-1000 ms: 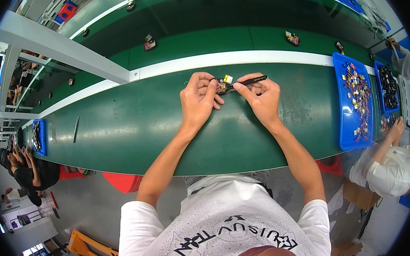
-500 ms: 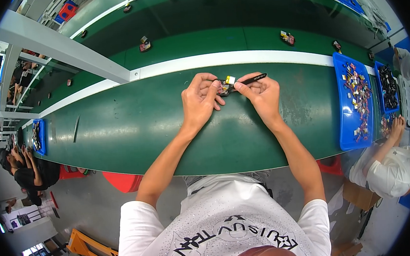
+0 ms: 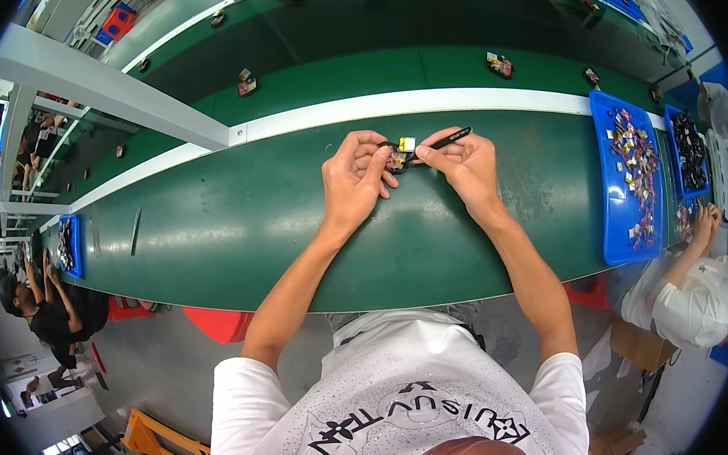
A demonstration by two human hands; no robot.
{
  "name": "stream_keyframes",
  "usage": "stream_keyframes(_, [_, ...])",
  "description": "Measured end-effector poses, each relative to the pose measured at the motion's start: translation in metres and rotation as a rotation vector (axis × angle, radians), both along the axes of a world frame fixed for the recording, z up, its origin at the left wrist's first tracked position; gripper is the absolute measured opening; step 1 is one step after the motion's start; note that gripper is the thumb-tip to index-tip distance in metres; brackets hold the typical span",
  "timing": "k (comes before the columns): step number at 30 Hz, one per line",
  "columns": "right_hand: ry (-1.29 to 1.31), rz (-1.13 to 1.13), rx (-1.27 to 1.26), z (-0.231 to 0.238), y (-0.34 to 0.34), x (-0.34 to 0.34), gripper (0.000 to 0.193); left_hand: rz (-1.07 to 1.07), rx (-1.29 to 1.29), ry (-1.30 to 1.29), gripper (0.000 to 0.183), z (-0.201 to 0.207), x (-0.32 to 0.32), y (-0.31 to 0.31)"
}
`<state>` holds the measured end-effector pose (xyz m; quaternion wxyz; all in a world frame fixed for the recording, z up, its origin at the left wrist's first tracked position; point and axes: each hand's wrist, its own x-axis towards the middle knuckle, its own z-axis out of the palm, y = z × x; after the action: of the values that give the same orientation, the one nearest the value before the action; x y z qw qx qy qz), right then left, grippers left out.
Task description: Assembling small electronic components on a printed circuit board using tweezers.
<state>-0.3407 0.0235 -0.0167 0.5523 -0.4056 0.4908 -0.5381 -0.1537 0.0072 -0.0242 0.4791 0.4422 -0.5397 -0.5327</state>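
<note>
While a small dark assembly (image 3: 396, 163) is pinched between the thumb and fingers of the left hand (image 3: 355, 175), a slim black tool (image 3: 454, 136) is gripped in the right hand (image 3: 469, 170), its inner end directed at the assembly; whether contact is made cannot be told. A yellow-and-white piece (image 3: 407, 144) is seen at the assembly's upper edge, between the hands. The assembly is held above the green table (image 3: 401, 267), where small parts (image 3: 632, 159) are spread in a blue tray (image 3: 620, 237) at the right.

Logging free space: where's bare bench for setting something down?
Largely bare: green bench between the slim metallic tool and left hand, and between right hand and large blue tray. Crowded: between the hands, around black tweezers and small assembly; the tray, strewn with small parts.
</note>
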Motion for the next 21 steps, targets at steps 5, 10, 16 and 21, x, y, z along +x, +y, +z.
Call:
stream_keyframes(5, [-0.006, 0.002, 0.004, 0.0, 0.0, -0.001, 0.013, -0.004, -0.017, -0.001, 0.014, 0.0, -0.001, 0.0])
stream_keyframes(10, [0.014, 0.0, 0.037, 0.007, 0.001, 0.0, 0.013, 0.001, -0.054, -0.014, 0.014, -0.001, 0.0, 0.001])
stream_keyframes(16, [0.043, -0.005, 0.076, 0.013, 0.001, 0.0, 0.012, 0.004, -0.078, -0.034, 0.016, 0.0, 0.0, 0.001])
stream_keyframes(21, [-0.012, 0.005, -0.024, 0.003, 0.001, 0.0, 0.013, -0.121, 0.057, 0.094, 0.029, -0.002, 0.007, -0.004])
